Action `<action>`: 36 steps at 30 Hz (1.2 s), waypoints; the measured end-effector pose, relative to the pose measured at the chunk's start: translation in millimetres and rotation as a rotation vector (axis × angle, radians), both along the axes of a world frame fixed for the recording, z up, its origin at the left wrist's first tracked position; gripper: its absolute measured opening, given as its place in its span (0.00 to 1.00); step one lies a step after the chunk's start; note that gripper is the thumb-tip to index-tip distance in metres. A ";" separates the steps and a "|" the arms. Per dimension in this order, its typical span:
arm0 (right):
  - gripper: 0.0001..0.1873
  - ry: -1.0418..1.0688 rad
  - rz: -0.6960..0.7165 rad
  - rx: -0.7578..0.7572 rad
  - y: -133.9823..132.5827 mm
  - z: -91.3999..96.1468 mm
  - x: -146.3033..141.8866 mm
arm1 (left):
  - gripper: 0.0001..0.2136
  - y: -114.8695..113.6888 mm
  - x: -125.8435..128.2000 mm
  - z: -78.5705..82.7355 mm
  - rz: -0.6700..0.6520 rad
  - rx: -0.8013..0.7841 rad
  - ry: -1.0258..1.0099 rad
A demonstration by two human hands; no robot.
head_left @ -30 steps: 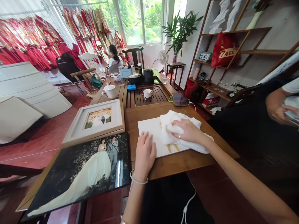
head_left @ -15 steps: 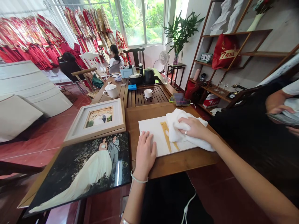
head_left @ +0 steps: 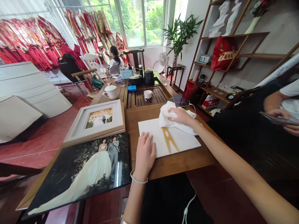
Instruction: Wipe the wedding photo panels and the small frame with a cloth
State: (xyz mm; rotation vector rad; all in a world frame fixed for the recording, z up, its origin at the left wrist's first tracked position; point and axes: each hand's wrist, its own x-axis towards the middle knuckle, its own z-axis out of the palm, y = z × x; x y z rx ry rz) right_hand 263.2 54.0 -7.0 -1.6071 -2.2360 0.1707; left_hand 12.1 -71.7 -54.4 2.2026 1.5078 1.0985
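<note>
on the wooden bench [head_left: 187, 161] lies a white board [head_left: 158, 137], long axis running left to right. a white cloth [head_left: 164, 115] covers its far right part, bunched under the curled right hand [head_left: 183, 117]. the left hand [head_left: 145, 147], flat, loosely spread, grasping nothing, rests at its left edge. yellow strips [head_left: 168, 144] show nearer the wearer than the cloth. the red bag [head_left: 218, 63] reads "7号衣"; the calendar [head_left: 204, 58], "03".

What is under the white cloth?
The white cloth, held in the right hand, lies partly over the white board, with a yellow shape showing at its near edge. The board's far right corner is covered; what else lies beneath cannot be seen.
</note>
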 end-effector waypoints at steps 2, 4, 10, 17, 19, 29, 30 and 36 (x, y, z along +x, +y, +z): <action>0.16 0.005 0.033 -0.001 -3.1 1.1 -7.1 | 0.14 0.3 -0.7 -1.1 0.001 0.002 0.002; 0.17 0.017 0.070 0.000 -11.5 1.1 -16.0 | 0.14 0.4 -1.2 -1.5 0.000 0.000 0.009; 0.19 0.014 0.155 0.007 -72.8 -2.4 -33.1 | 0.15 -0.8 -0.7 0.2 -0.008 -0.004 0.020; 0.20 0.057 0.210 -0.108 -135.6 4.2 -6.5 | 0.15 -1.6 0.2 1.3 -0.006 -0.022 0.004; 0.18 0.051 0.154 -0.123 -133.0 5.4 -1.0 | 0.15 -1.6 0.3 2.1 -0.005 -0.032 0.010; 0.19 -0.064 0.073 0.000 -69.3 -1.6 -33.7 | 0.15 -1.1 -0.7 1.5 -0.009 -0.019 0.030; 0.19 -0.076 0.092 0.002 -69.3 -1.2 -35.4 | 0.15 -1.1 -0.7 1.1 -0.010 -0.017 0.032; 0.20 -0.103 0.263 -0.041 -104.6 7.5 -29.2 | 0.15 -1.2 -0.1 0.0 -0.010 -0.021 0.045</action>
